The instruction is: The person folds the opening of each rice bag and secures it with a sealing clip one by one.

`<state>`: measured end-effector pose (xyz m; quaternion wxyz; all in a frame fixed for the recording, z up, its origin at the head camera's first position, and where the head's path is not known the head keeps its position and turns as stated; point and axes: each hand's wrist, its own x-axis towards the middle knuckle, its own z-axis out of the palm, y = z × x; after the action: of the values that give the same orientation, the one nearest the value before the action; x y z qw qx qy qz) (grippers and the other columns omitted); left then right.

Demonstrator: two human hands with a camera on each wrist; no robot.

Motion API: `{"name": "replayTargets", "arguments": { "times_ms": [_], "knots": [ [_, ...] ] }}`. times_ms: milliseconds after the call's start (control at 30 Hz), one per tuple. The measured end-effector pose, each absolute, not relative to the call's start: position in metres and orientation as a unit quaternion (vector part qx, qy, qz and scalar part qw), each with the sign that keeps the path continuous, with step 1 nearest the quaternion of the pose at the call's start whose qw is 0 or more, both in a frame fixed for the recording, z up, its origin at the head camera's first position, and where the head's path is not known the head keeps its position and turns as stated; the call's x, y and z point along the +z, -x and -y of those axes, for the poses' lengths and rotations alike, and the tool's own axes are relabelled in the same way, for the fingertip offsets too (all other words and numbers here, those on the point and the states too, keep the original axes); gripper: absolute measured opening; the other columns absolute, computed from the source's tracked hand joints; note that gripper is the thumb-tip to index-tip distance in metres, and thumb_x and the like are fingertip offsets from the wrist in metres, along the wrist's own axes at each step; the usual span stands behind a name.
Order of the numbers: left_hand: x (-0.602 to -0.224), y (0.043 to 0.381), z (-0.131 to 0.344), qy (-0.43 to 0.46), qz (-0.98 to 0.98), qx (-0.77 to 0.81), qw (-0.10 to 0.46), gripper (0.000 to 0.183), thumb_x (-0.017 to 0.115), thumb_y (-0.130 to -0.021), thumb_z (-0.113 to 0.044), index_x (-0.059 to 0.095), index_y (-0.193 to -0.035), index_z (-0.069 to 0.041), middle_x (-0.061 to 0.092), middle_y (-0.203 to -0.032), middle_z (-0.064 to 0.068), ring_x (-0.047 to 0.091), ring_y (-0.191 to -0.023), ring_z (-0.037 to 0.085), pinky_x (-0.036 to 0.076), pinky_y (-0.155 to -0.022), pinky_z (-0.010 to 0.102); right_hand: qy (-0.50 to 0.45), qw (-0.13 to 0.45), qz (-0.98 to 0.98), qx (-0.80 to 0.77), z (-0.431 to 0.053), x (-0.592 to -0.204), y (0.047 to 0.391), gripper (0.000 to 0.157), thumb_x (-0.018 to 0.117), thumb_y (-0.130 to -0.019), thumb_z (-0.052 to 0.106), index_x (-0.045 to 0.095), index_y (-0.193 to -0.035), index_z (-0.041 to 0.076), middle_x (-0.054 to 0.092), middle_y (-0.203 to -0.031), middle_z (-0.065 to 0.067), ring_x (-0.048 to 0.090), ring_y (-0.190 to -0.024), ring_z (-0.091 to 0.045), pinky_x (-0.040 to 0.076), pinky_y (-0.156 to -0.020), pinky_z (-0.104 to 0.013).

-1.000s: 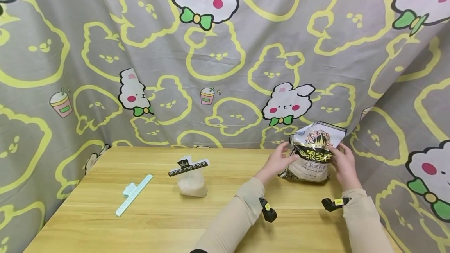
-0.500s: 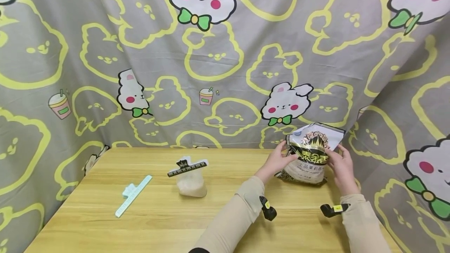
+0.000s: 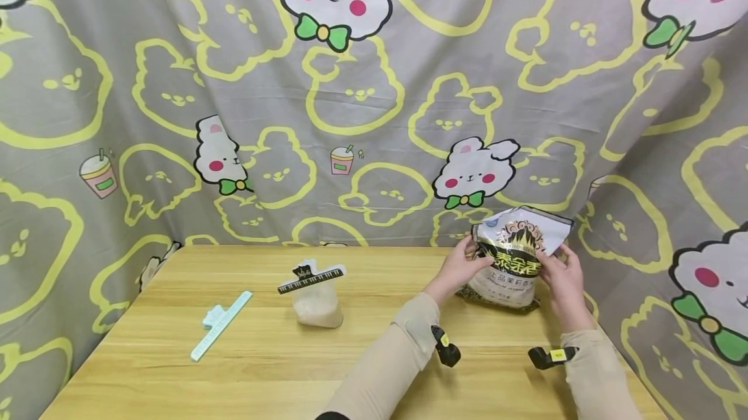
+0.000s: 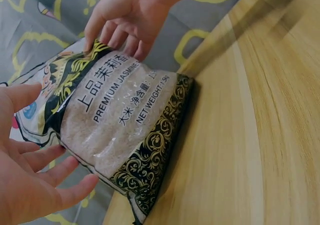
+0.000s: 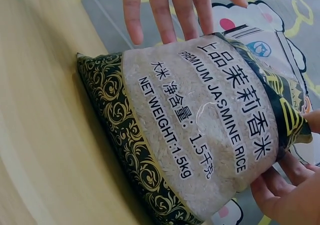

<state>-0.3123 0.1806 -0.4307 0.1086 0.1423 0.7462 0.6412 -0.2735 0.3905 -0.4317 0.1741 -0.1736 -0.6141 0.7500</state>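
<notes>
A bag of jasmine rice with a black and gold patterned base stands near the table's back right, leaning back toward the curtain. At its left side is my left hand; the left wrist view shows its fingers fairly straight and spread beside the bag's edge, the thumb pointing across the front. My right hand pinches the bag's right edge, thumb on the printed front and fingers behind. The bag's pale upper part tilts back above both hands.
Left of the middle, a small clear bag of pale grains carries a black piano-pattern clip. Farther left lies a light blue clip on the wooden table. A printed grey curtain hangs around the back and sides.
The rice bag has shifted slightly left and toward me, and my right hand has moved left with it. My left hand has stayed nearly in place.
</notes>
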Motion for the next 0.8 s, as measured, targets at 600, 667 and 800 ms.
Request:
{"name": "replayTargets", "arguments": {
  "times_ms": [600,667,800],
  "knots": [
    [-0.436,0.306,-0.164,-0.121,-0.768,0.626,0.068,0.078,0.074,-0.085,-0.036,0.036,-0.15,-0.018,0.059,-0.137,0.002,0.058,-0.122,0.024,0.049,-0.102,0.037,0.172,0.163,0.613,0.754,-0.374,-0.432,0.265,0.084,0.067,-0.093,0.018,0.012,-0.156,0.015,0.062,-0.082,0.023,0.063,-0.074,0.006,0.052,-0.07,-0.011],
    [-0.436,0.304,-0.16,-0.124,-0.765,0.628,0.065,0.077,0.074,-0.085,-0.034,0.036,-0.15,-0.017,0.059,-0.137,0.003,0.058,-0.122,0.025,0.049,-0.102,0.038,0.172,0.158,0.625,0.745,-0.372,-0.433,0.263,0.085,0.067,-0.093,0.019,0.01,-0.156,0.016,0.06,-0.084,0.024,0.062,-0.078,0.007,0.051,-0.072,-0.01],
    [-0.439,0.302,-0.154,-0.126,-0.759,0.636,0.062,0.076,0.074,-0.085,-0.032,0.037,-0.15,-0.015,0.059,-0.137,0.006,0.058,-0.122,0.027,0.049,-0.102,0.039,0.168,0.149,0.638,0.737,-0.368,-0.434,0.261,0.086,0.067,-0.093,0.022,0.009,-0.157,0.017,0.058,-0.087,0.023,0.061,-0.08,0.008,0.05,-0.073,-0.009]
  ]
}}
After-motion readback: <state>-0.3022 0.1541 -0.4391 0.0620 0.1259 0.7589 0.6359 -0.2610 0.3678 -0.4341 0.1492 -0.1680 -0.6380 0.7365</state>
